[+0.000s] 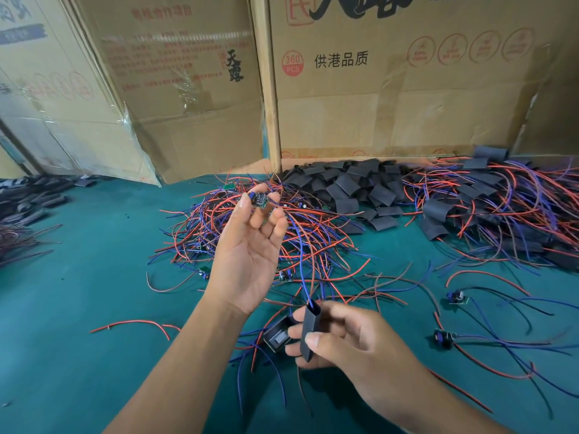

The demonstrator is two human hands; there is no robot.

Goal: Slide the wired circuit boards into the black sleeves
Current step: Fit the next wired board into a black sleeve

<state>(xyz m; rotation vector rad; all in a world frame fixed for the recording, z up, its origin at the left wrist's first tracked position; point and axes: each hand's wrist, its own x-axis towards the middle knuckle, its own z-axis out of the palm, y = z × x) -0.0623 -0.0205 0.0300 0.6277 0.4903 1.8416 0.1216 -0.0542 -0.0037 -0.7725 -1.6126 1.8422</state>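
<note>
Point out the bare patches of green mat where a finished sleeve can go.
Bare green mat lies left of the wire heap, reaching to the dark pile at the far left. The near-left corner, below the loose red wire, is free too. It is crowded from centre to right: tangled wires, black sleeves, scattered circuit boards.

Cardboard boxes [407, 89] behind green table [78, 355]

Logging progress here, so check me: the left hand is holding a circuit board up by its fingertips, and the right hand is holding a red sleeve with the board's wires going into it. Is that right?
Not quite: the sleeve in the right hand is black, not red, as the head view shows. The rest holds: the left hand pinches a circuit board at its fingertips, and wires run down into the sleeve's open top.
</note>
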